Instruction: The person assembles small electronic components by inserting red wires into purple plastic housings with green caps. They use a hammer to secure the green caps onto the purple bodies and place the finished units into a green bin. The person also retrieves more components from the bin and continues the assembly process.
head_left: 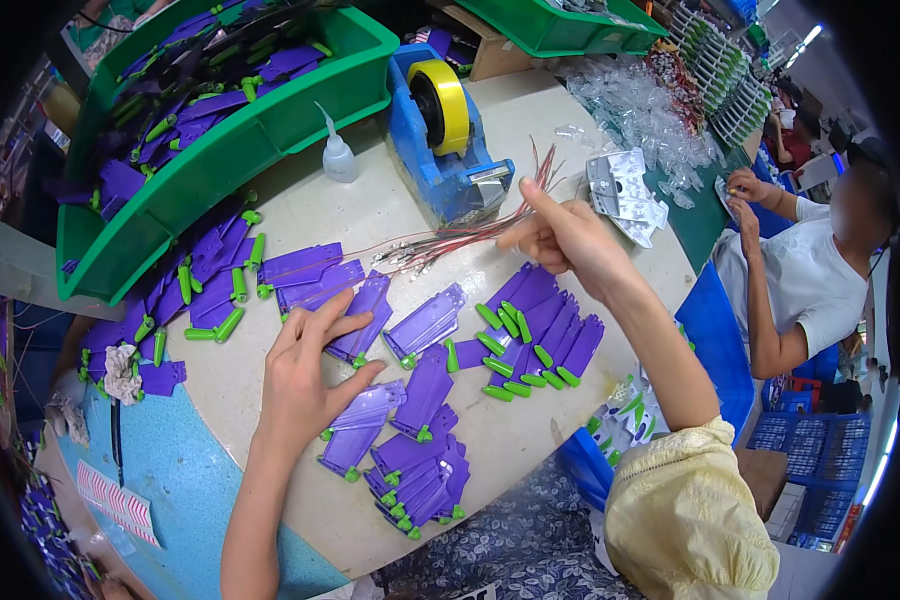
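Note:
My left hand (310,375) is open, fingers apart, over purple plastic parts with green ends. Its fingertips are by one purple part (372,300), its thumb by another purple part (370,405); whether they touch cannot be told. My right hand (573,243) is open above the table, thumb and forefinger apart, other fingers curled. Beneath and beside it lies a bundle of thin red and black wires (460,238), partly hidden by the fingers. Fanned purple parts (535,325) with green ends lie below the right hand, and another fanned stack (420,475) lies near the table's front edge.
A green bin (240,140) of purple parts stands at the far left. Behind the wires are a blue tape dispenser (445,165) and a small dropper bottle (339,158). Silvery parts (625,195) sit at right. A co-worker (805,250) sits farther right.

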`<state>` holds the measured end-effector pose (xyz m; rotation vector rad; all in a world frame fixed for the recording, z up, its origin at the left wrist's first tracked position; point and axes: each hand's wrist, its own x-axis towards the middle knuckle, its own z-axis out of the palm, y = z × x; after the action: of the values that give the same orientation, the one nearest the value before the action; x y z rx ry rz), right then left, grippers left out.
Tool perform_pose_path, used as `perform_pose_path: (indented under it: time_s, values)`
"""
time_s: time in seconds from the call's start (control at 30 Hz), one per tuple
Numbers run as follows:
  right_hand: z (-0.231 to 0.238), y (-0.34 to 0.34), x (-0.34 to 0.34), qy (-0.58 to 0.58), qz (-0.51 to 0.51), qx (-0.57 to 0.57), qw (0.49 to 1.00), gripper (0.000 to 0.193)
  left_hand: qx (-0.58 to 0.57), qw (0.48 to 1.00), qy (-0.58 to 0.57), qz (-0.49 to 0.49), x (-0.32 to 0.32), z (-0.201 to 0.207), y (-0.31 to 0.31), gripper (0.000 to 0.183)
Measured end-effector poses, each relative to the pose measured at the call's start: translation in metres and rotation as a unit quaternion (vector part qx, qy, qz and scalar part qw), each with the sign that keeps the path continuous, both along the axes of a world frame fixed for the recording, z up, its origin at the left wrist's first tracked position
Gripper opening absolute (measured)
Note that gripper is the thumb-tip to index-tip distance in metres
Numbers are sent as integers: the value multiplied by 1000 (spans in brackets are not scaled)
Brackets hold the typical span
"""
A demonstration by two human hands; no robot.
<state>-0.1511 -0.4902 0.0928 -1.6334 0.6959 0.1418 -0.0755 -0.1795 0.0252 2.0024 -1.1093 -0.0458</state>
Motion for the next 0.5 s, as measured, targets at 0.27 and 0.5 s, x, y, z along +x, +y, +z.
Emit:
perform_pose_path:
  time_s: [0.27,0.5]
  values:
    - [15,-2,30,-81,7,46,996,41,6,1000,-1,5,-2,1,-1,79]
    - [15,-4,21,-89,17,140,986,16,-2,1000,2,3,-1,0,0,78]
